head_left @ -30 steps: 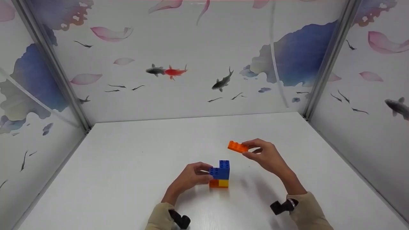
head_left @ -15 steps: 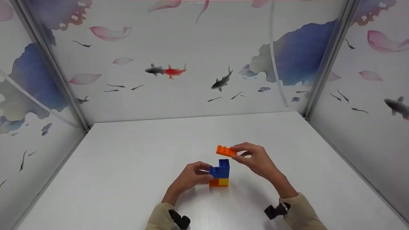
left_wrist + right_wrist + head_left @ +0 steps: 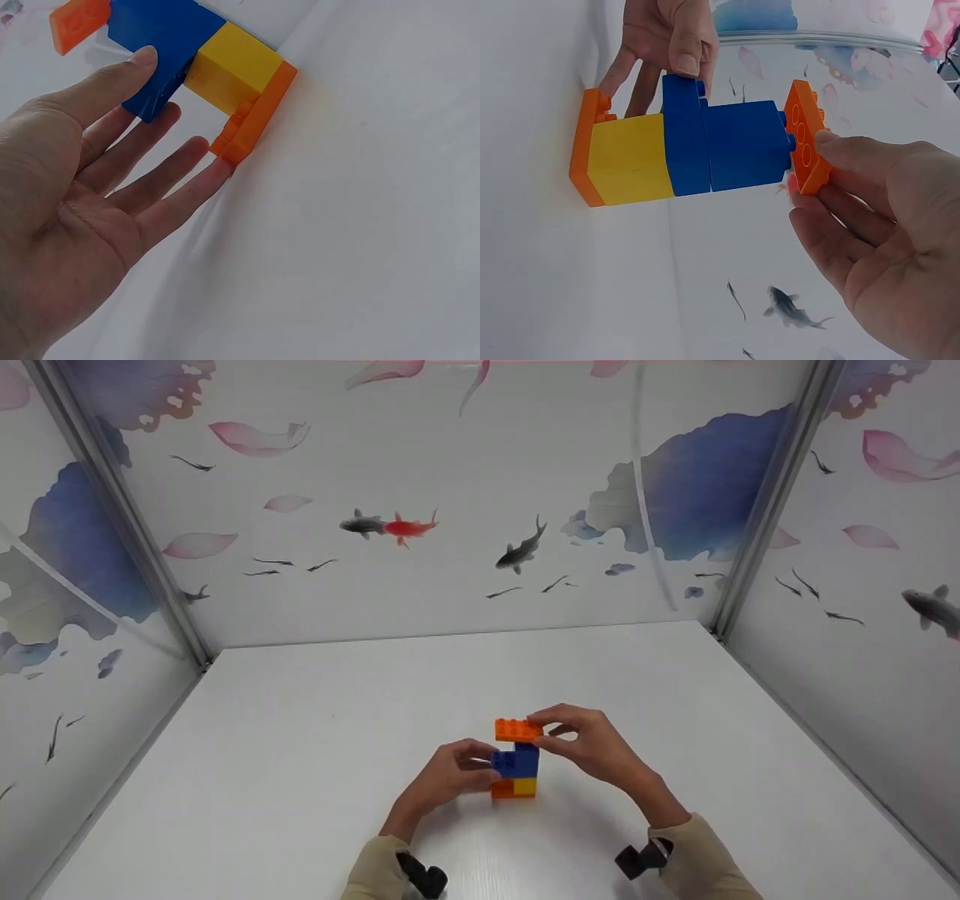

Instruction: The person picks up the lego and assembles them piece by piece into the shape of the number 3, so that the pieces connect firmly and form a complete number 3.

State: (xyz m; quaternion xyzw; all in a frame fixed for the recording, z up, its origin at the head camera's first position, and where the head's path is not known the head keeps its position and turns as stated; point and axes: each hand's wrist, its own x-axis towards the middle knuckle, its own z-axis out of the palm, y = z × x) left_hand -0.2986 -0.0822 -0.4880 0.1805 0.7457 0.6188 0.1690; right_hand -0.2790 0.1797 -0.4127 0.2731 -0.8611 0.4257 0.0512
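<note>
A small tower of toy building bricks stands on the white table. At its base lies an orange brick (image 3: pixel 585 154), with a yellow brick (image 3: pixel 630 161) on one end. Above the yellow come a wider blue brick (image 3: pixel 684 142) and another blue brick (image 3: pixel 744 142) on top. My left hand (image 3: pixel 450 769) pinches the overhanging end of the wider blue brick between thumb and fingers. My right hand (image 3: pixel 596 741) pinches one end of a flat orange brick (image 3: pixel 514 729). It hovers just over the top blue brick's studs, slightly tilted; whether they touch I cannot tell.
The white table (image 3: pixel 300 735) spreads around the tower. Printed panels with fish and petals, a back wall (image 3: pixel 450 600) and two side walls, enclose it. Black wrist cameras sit at both sleeves.
My right hand has moved left and slightly down, bringing the flat orange brick from the tower's upper right to over its top. My left hand stays on the blue brick.
</note>
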